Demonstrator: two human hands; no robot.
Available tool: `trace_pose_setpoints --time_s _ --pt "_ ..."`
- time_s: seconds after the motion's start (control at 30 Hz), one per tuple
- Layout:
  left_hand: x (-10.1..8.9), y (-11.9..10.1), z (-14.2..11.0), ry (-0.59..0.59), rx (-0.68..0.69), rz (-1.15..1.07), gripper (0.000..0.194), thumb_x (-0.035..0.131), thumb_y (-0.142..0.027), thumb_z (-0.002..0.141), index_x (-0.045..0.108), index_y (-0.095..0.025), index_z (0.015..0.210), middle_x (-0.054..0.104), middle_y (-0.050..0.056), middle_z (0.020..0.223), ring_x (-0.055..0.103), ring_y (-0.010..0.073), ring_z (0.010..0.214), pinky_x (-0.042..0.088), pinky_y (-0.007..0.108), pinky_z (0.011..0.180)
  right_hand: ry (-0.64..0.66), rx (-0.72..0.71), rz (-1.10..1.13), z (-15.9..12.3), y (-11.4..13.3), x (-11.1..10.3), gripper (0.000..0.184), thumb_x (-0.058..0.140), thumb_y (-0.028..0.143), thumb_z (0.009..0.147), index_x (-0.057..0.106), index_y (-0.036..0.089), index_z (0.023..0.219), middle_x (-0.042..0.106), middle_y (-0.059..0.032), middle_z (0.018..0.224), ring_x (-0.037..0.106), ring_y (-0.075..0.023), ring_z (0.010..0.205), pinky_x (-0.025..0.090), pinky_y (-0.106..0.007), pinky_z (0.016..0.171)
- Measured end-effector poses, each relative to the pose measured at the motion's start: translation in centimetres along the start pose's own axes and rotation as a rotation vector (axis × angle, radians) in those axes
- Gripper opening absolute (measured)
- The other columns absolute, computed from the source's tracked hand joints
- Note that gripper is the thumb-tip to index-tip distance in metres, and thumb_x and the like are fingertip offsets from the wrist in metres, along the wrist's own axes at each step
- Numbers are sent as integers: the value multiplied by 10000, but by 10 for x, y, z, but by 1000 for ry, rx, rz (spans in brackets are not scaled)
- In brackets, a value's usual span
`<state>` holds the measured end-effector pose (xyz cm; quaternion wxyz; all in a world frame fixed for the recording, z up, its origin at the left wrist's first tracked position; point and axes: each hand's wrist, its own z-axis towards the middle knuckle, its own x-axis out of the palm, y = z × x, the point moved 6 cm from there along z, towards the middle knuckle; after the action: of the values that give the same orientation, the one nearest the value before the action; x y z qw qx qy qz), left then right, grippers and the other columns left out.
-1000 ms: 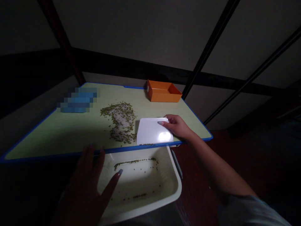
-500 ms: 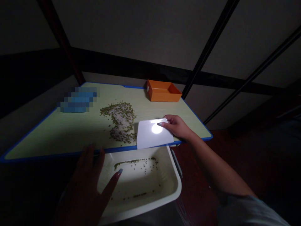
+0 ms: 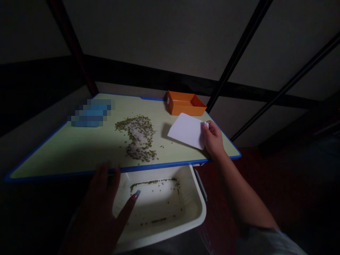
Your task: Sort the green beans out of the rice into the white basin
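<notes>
My right hand (image 3: 212,140) is closed on a flat white scraper (image 3: 186,131) by its right edge, thumb on top. The scraper is tilted and raised over the tabletop, casting a shadow to its left. Left of it, a pile of small green beans mixed with white grains (image 3: 139,136) lies spread on the table (image 3: 87,148). A white plastic bin (image 3: 186,221) is under the table's front edge, with green grains scattered on its floor. My left hand (image 3: 102,209), dark in shadow, is at the bin's left side with fingers spread and thumb over the inside.
An orange open box (image 3: 187,109) stands at the table's back right corner. A blurred-out blue object (image 3: 91,115) lies at the back left. The table has a raised blue edge, and a panelled wall (image 3: 148,39) rises behind it.
My right hand has lifted the scraper from the front edge, moving it up and to the right and turning it. A few grains now show where it was. My left hand has barely moved.
</notes>
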<state>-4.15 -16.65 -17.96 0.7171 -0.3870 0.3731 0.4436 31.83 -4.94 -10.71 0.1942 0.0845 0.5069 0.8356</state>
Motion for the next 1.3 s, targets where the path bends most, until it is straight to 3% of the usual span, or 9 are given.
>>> trace_pose_setpoints --time_s 0.13,0.3,0.43,0.67,0.83,1.1,1.3 --pt "-1 -3 0 -2 13 4 737 384 -524 920 230 -169 1547 59 131 1690 102 306 1548 313 554 1182 26 -12 -33 0 -2 2 358 629 510 819 463 228 674 403 49 598 338 -109 551 255 -268 522" --pt "-3 -4 0 -12 -4 -23 713 374 -492 932 191 -202 1557 25 93 1697 87 290 1550 297 539 1195 -103 -28 -162 3 -5 -11 358 616 489 807 450 225 632 378 56 566 327 -110 548 242 -271 523" --pt "0 -1 -1 5 -11 -19 737 393 -515 920 176 -220 1560 21 86 1698 85 292 1550 292 547 1196 -109 16 -201 6 -12 -20 341 618 481 798 472 224 629 390 52 566 332 -109 539 248 -274 511" --pt "-1 -3 0 -11 -22 -23 728 362 -548 915 290 -155 1523 111 147 1682 116 290 1547 285 538 1199 -101 94 -223 6 -16 -22 359 661 502 755 495 217 610 386 54 526 316 -102 507 205 -265 472" --pt "-3 -6 2 -16 -63 -49 721 321 -564 917 375 -113 1477 156 177 1668 130 295 1545 266 537 1208 -7 97 -165 5 -15 -13 409 695 544 729 487 217 597 376 59 527 297 -91 498 175 -258 463" --pt "0 0 0 66 -91 -89 730 340 -573 915 256 -200 1537 14 80 1698 65 286 1553 236 535 1225 -15 84 -63 3 -8 -11 470 716 603 689 460 222 587 360 67 528 282 -87 496 188 -251 467" --pt "1 0 -1 100 -86 -95 741 368 -568 913 211 -223 1550 5 87 1697 53 302 1554 237 581 1214 122 78 -35 -1 -2 0 454 705 600 708 472 224 609 383 63 538 295 -89 499 206 -250 469"
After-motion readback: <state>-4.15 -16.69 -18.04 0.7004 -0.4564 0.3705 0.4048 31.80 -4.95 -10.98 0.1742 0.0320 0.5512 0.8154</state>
